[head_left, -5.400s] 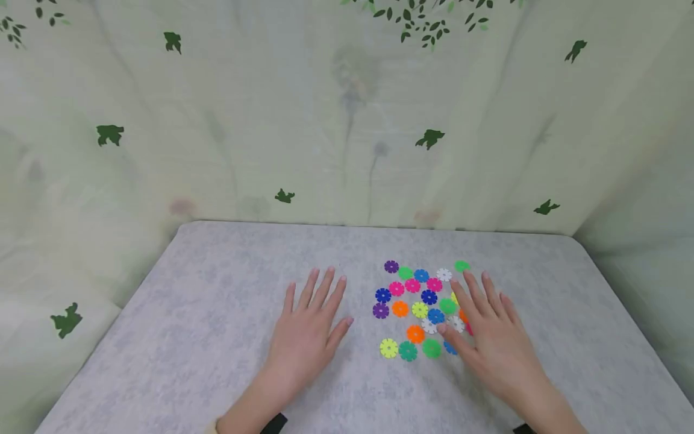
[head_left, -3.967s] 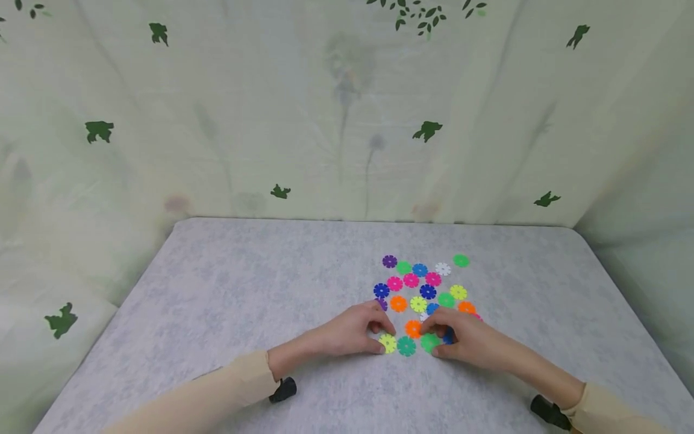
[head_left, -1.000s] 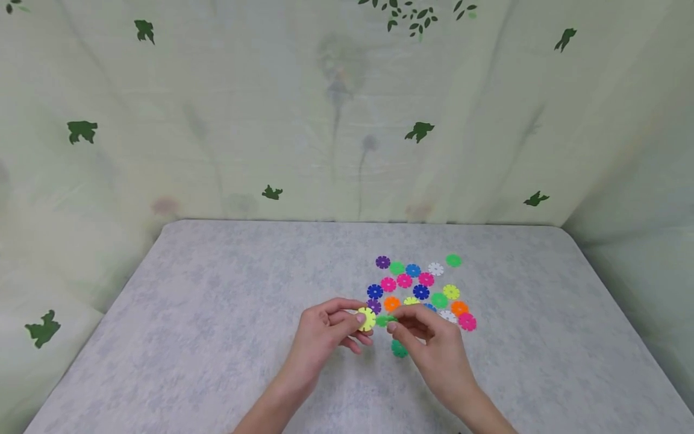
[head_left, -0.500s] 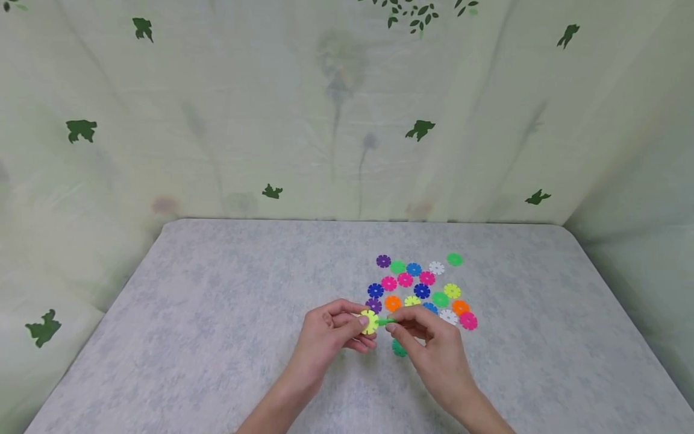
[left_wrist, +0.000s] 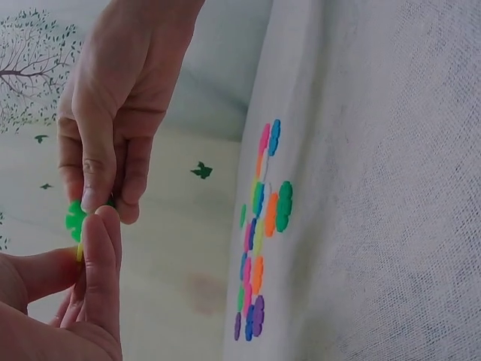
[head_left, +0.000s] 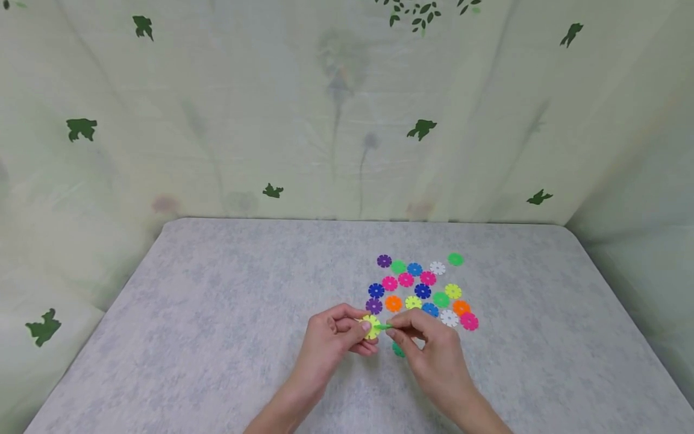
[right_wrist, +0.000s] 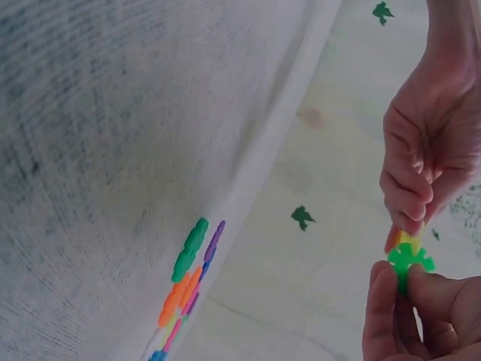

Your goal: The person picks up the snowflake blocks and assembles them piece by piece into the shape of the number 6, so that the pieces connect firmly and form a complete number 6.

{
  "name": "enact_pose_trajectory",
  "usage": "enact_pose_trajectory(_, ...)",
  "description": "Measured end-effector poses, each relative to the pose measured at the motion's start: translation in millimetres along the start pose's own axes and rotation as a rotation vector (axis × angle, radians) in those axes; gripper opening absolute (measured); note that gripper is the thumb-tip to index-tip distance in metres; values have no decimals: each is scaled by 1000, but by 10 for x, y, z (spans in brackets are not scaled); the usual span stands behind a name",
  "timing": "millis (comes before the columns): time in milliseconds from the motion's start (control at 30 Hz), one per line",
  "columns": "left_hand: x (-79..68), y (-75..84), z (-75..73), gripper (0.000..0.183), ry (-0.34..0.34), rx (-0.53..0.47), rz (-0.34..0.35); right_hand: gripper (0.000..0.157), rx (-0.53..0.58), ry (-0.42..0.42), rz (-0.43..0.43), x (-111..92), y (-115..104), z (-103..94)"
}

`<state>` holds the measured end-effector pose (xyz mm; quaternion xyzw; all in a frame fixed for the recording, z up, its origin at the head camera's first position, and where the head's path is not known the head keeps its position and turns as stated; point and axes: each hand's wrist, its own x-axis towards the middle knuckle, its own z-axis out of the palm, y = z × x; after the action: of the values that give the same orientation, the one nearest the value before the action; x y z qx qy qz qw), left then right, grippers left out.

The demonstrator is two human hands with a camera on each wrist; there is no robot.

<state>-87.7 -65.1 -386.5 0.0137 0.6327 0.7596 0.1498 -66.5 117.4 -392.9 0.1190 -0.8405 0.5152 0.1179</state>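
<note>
My left hand (head_left: 331, 346) pinches a yellow notched snowflake disc (head_left: 372, 327) between thumb and fingers, its flat face toward the head camera. From the right, my right hand (head_left: 436, 352) pinches a green snowflake disc (head_left: 384, 327) turned edge-on. The two discs meet at their rims, the green one crosswise to the yellow and overlapping its edge. In the left wrist view the green disc (left_wrist: 74, 219) stands above the thin yellow edge (left_wrist: 80, 252). Fingertips hide part of both discs. Both hands are raised above the table.
Several flat snowflake discs in purple, blue, pink, orange, white, yellow and green lie beyond the hands, among them an orange disc (head_left: 393, 303) and a pink disc (head_left: 469, 321). A teal disc (head_left: 398, 349) lies nearer, partly behind the right hand. A printed curtain (head_left: 228, 120) stands behind the grey table (head_left: 217, 289).
Both hands, first spread flat over the table, have picked up the yellow and green discs. The green disc has turned edge-on and moved left against the yellow disc's rim.
</note>
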Motion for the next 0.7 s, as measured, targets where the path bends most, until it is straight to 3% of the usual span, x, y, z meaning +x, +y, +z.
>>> enact_pose_trajectory(200,26,-24,-30,24,-80,-31,-45,31,52,-27,-100,23,71,-49)
enact_pose_trajectory(267,33,-31,-40,25,-98,-31,-51,30,33,-47,-95,36,79,-73)
enact_pose_trajectory(467,60,-22,-86,25,-81,-7,-37,27,-127,-162,72,96,97,-127)
enact_pose_trajectory(700,63,5,-120,27,-53,11,-53,24,-311,-431,235,155,310,-184)
